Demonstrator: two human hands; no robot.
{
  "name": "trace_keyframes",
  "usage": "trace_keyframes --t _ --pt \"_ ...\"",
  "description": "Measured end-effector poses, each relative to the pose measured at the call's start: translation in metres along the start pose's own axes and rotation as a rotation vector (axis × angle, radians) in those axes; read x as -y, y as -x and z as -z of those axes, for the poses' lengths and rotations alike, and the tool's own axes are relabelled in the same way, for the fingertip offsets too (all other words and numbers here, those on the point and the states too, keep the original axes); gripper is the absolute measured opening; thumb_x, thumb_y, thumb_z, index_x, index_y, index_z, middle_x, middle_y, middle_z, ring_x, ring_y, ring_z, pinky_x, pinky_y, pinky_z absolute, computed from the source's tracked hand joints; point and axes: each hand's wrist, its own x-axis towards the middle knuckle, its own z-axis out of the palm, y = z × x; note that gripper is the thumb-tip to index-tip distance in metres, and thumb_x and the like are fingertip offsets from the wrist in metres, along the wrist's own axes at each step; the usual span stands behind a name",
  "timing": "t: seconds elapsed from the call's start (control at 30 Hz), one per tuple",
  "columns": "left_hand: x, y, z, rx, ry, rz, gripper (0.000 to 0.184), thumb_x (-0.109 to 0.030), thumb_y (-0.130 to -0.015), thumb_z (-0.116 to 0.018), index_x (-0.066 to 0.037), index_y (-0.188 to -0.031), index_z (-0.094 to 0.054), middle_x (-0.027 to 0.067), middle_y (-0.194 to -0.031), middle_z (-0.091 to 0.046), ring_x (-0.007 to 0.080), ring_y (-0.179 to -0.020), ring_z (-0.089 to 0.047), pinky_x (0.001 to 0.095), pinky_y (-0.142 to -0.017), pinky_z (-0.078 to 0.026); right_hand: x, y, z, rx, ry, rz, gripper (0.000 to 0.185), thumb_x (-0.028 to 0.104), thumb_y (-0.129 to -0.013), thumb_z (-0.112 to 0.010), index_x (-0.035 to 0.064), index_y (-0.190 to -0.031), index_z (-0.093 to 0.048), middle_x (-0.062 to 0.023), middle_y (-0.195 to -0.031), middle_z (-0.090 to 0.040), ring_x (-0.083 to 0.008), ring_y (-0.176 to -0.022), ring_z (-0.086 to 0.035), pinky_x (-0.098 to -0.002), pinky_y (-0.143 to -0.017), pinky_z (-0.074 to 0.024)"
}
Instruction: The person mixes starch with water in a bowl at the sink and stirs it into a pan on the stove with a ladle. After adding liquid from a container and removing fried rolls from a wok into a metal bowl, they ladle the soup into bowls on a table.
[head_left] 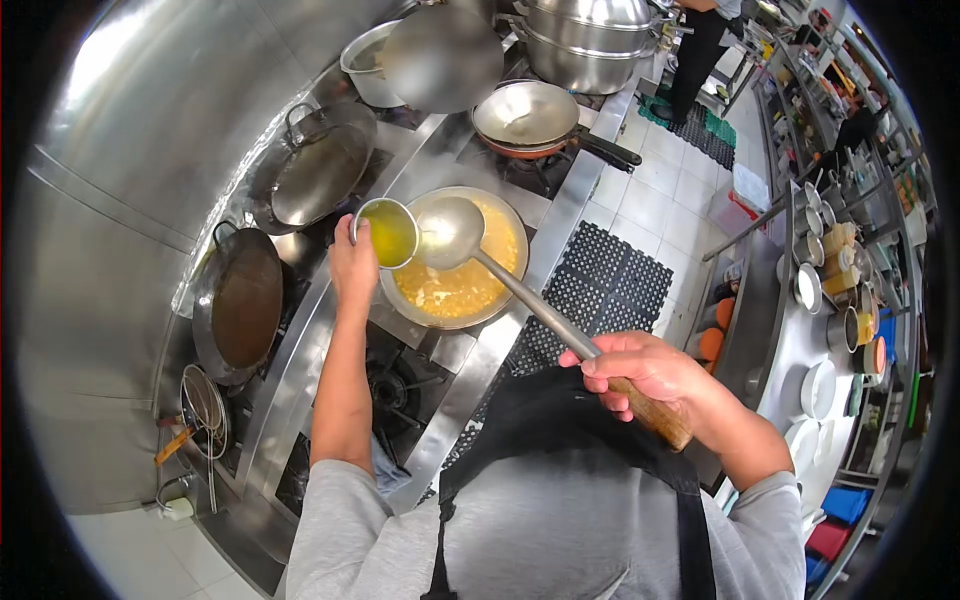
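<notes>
My left hand (355, 262) is closed on a small metal cup (388, 234) of yellow-green liquid, tilted at the left rim of a wide pan. In the pan (520, 235) is a yellow, lumpy soup-like food (450, 285). My right hand (645, 375) grips a long-handled ladle (535, 300) near its wooden end. The ladle's bowl hangs over the pan, right beside the cup's mouth; I cannot tell whether the two touch. Some of the food is hidden under the ladle's bowl.
Behind stands a frying pan (525, 115) with its black handle toward the aisle. Two dark woks (240, 300) lean at the left wall, near strainers (203, 405). A large steamer pot (585, 50) stands at the back. Black mats (600, 280) cover the floor; another person (695, 60) stands farther off.
</notes>
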Motion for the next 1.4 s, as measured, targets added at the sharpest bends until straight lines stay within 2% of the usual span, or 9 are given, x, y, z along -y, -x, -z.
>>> trace_keyframes --t 0.07,0.47,0.57,0.67,0.77,0.87,0.93,1.07,1.4 --pt "0.004 -0.004 -0.002 -0.024 -0.018 -0.007 0.056 -0.044 -0.098 -0.054 -0.003 -0.136 -0.059 0.0234 -0.121 -0.069 0.0361 -0.115 -0.066 0.0419 -0.1 -0.047 0.002 0.001 -0.001 -0.01 -0.013 -0.013 0.033 0.016 -0.095 -0.064 -0.0001 -0.124 -0.062 0.0018 -0.075 -0.054 -0.0088 -0.055 -0.052 -0.026 -0.048 -0.0441" --pt "0.006 -0.006 0.003 -0.025 0.055 0.043 0.059 -0.045 -0.098 -0.054 -0.003 -0.138 -0.058 0.0279 -0.121 -0.067 0.0417 -0.116 -0.063 0.0463 -0.101 -0.046 0.008 -0.004 0.004 0.035 -0.034 -0.028 0.032 0.015 -0.095 -0.064 -0.0003 -0.123 -0.062 0.0021 -0.074 -0.054 -0.0085 -0.054 -0.052 -0.0257 -0.048 -0.0442" --pt "0.006 -0.007 0.006 -0.031 0.063 0.069 0.058 -0.045 -0.1 -0.051 -0.001 -0.138 -0.057 0.0229 -0.126 -0.067 0.0341 -0.119 -0.064 0.0391 -0.104 -0.044 0.008 -0.007 0.004 0.044 -0.025 -0.016 0.035 0.015 -0.095 -0.064 -0.0016 -0.126 -0.062 0.0019 -0.074 -0.054 -0.0082 -0.053 -0.052 -0.0256 -0.047 -0.0437" --pt "0.011 -0.009 0.005 -0.086 0.081 0.024 0.059 -0.046 -0.098 -0.055 -0.002 -0.137 -0.058 0.028 -0.121 -0.068 0.0414 -0.115 -0.064 0.0462 -0.1 -0.046 0.009 -0.009 0.004 0.058 -0.013 -0.01 0.03 0.017 -0.096 -0.064 0.0009 -0.122 -0.062 0.0016 -0.075 -0.054 -0.009 -0.056 -0.052 -0.0262 -0.048 -0.0443" --pt "0.017 -0.013 0.006 -0.092 0.073 0.016 0.059 -0.046 -0.098 -0.054 -0.002 -0.137 -0.058 0.0266 -0.12 -0.068 0.041 -0.114 -0.065 0.0459 -0.099 -0.047 0.01 -0.012 0.004 0.066 -0.015 -0.02 0.028 0.018 -0.096 -0.065 0.0027 -0.12 -0.062 0.0015 -0.075 -0.054 -0.0095 -0.057 -0.052 -0.0263 -0.049 -0.0444" --pt "0.011 -0.01 0.01 -0.03 0.092 0.094 0.059 -0.047 -0.1 -0.051 -0.003 -0.139 -0.056 0.0198 -0.129 -0.066 0.0311 -0.12 -0.062 0.0406 -0.1 -0.047 0.009 -0.017 0.006 0.074 -0.026 -0.019 0.029 0.018 -0.096 -0.065 0.0031 -0.12 -0.063 0.0015 -0.075 -0.054 -0.0098 -0.057 -0.053 -0.0262 -0.049 -0.0443" --pt "0.044 -0.026 -0.003 0.006 0.162 0.176 0.06 -0.05 -0.099 -0.05 -0.007 -0.14 -0.055 0.0167 -0.128 -0.066 0.0298 -0.118 -0.063 0.0427 -0.093 -0.05 0.007 -0.022 0.008 0.078 -0.021 -0.004 0.029 0.018 -0.096 -0.065 0.003 -0.121 -0.063 0.0015 -0.075 -0.054 -0.01 -0.057 -0.053 -0.0264 -0.049 -0.0445" --pt "0.024 -0.021 0.0 0.107 0.449 0.405 0.058 -0.055 -0.099 -0.048 -0.014 -0.141 -0.052 0.0094 -0.124 -0.066 0.0259 -0.108 -0.065 0.044 -0.08 -0.053 0.003 -0.033 0.013 0.074 0.002 0.055 0.03 0.018 -0.096 -0.065 0.0025 -0.122 -0.063 0.0014 -0.076 -0.055 -0.0103 -0.056 -0.053 -0.027 -0.048 -0.0455" --pt "0.015 -0.03 0.012 0.216 0.628 0.464 0.054 -0.057 -0.1 -0.045 -0.017 -0.134 -0.057 0.0023 -0.115 -0.07 0.0152 -0.091 -0.065 0.0333 -0.071 -0.047 0.014 -0.01 0.011 -0.071 0.091 0.107 0.036 0.012 -0.094 -0.064 -0.0027 -0.126 -0.058 -0.0003 -0.076 -0.056 -0.0103 -0.054 -0.055 -0.026 -0.047 -0.0462"
